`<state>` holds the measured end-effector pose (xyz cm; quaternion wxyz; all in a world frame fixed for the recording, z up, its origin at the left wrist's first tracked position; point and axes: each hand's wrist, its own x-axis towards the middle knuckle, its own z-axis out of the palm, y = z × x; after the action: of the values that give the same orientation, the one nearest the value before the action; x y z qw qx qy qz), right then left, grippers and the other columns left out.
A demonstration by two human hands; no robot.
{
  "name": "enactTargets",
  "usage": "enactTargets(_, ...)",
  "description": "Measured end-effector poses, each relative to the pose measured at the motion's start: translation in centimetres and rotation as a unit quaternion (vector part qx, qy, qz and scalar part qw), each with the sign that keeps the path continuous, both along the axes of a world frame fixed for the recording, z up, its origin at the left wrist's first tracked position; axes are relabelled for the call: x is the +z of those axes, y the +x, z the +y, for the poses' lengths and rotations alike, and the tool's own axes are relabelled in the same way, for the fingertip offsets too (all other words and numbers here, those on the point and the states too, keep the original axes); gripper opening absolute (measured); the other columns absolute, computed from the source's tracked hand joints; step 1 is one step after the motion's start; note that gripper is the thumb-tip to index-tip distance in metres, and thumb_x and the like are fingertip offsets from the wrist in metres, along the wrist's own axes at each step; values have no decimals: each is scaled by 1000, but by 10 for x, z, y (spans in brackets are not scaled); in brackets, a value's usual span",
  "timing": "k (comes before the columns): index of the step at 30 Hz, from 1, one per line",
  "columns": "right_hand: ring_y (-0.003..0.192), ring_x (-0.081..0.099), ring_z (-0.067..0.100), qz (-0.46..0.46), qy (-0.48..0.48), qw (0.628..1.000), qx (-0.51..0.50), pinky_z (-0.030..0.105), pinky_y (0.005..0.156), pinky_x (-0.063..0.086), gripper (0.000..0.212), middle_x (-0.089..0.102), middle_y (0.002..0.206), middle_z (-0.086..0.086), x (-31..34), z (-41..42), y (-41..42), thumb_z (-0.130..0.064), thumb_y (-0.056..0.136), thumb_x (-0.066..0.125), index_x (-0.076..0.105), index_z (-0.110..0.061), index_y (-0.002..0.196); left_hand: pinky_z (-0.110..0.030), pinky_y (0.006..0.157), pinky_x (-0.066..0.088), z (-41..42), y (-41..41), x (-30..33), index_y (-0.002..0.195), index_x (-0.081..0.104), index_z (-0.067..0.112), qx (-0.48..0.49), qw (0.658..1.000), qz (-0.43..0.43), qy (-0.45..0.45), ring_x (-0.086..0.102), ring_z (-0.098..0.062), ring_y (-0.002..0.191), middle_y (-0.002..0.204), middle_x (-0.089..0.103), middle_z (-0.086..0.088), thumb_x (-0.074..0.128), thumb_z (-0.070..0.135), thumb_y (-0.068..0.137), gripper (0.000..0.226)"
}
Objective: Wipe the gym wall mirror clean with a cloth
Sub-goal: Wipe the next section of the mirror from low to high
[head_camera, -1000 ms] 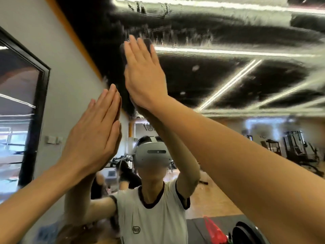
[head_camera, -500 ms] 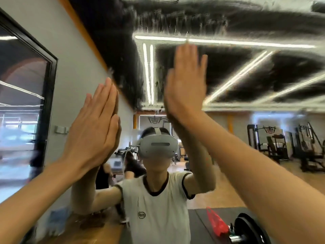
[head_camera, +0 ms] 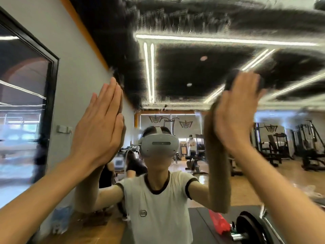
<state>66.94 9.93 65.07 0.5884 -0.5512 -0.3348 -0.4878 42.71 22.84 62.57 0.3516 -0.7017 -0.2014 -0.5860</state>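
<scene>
The wall mirror [head_camera: 193, 71] fills the view ahead, with streaky smears across its upper part. My left hand [head_camera: 98, 127] lies flat against the glass at the mirror's left edge, fingers straight and together. My right hand [head_camera: 235, 110] presses a dark cloth [head_camera: 230, 81] flat onto the glass at the upper right; only the cloth's dark edges show around my fingers. The image of my right hand is motion-blurred.
A grey wall [head_camera: 75, 67] with an orange strip meets the mirror on the left, beside a black-framed window [head_camera: 51, 103]. The reflection shows a person in a white shirt wearing a headset, gym machines [head_camera: 284, 145], a weight plate [head_camera: 249, 228] and a red bag [head_camera: 219, 222].
My right hand has swept the cloth across the glass from the upper left to the right and slightly down. My left hand has stayed flat on the mirror.
</scene>
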Motion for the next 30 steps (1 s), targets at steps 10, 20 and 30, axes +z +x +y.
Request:
enactTargets(10,150,22,26,-218,-116,969,25,50,126,13,61,29,161,12,-27,20,-40,-3,91,34,33,-8,152,-22,124,-9,0,-3,1,161,10,6,7,1000,15,-14,3,-18,157,170,5,-9,21,32,103,65)
enactTargets(20,148,27,28,-147,-52,987,38,47,123,24,58,33,158,13,-47,42,-82,-1,92,34,36,-7,150,-21,123,-11,1,0,0,161,11,5,10,1000,1,-8,4,-19,156,170,6,-10,22,30,103,64)
enactTargets(30,156,-2,19,-90,-106,990,-36,44,126,-2,60,5,169,9,-80,-11,26,-29,106,20,8,-8,160,-28,126,-4,9,-43,-30,161,14,5,11,1000,14,-7,4,-16,156,169,9,-9,21,30,104,63)
